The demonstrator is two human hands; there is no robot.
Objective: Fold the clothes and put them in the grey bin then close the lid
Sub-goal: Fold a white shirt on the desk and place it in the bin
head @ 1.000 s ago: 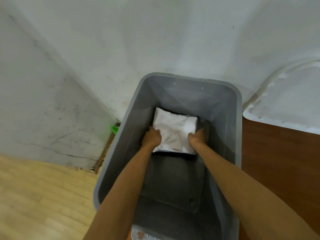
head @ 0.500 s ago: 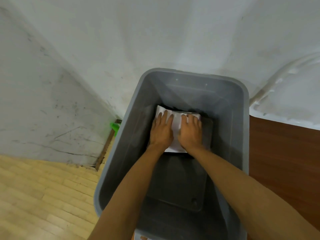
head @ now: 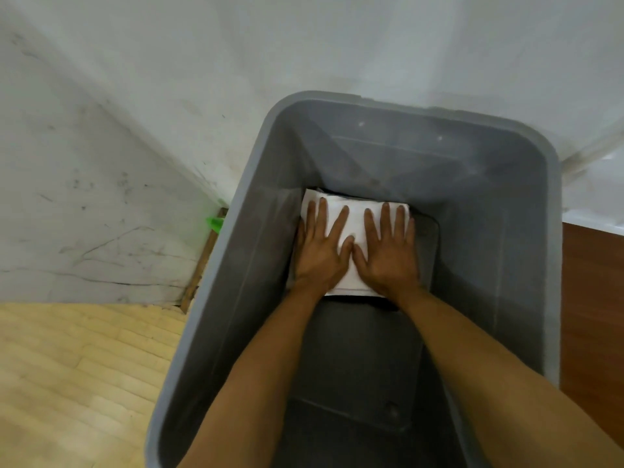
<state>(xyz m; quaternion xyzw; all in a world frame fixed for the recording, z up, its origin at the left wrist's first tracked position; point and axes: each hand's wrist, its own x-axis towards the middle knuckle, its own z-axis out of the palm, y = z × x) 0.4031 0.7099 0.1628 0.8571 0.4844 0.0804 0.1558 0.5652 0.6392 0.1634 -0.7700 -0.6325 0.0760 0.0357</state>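
Both hands lie flat with fingers straight and spread, gripping nothing. Left hand (head: 319,256) and right hand (head: 388,256) press side by side, thumbs touching, on the folded white garment (head: 356,219) at the centre of the frame, low inside the grey bin (head: 553,265) toward its upper end. I judge the risk comes on lifting off: cloth clinging to my palms could drag the fold open.
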